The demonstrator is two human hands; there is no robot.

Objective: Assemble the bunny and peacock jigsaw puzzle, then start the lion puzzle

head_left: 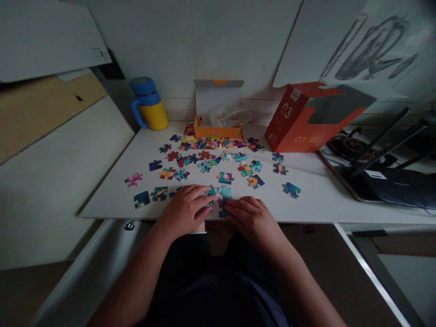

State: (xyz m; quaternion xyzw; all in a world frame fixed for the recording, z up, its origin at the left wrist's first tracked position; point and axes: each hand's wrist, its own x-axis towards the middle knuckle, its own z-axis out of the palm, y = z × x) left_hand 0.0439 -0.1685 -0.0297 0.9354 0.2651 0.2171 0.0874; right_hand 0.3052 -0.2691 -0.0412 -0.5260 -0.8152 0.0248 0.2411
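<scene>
In front of me at the table's near edge lies a teal jigsaw puzzle piece with a white rabbit (218, 194). My left hand (187, 206) reaches its left side, fingers stretched and thumb apart, fingertips touching that border. Below its right part is another teal and purple puzzle piece (223, 213), partly covered by fingers. My right hand (254, 219) has its fingertips on this lower piece, fingers close together. Whether the two pieces interlock fully I cannot tell. Just beyond lies a puzzle piece with a pink figure (225, 177), and an orange and blue one (255, 181) sits to its right.
Several loose puzzle pieces (181, 174) spread over the white table (316, 195). At the back stand an open orange box (218, 132) with clear plastic, a blue-yellow flask (153, 111) and a red-orange carton (296, 125). A black device with antennas (402, 181) lies right.
</scene>
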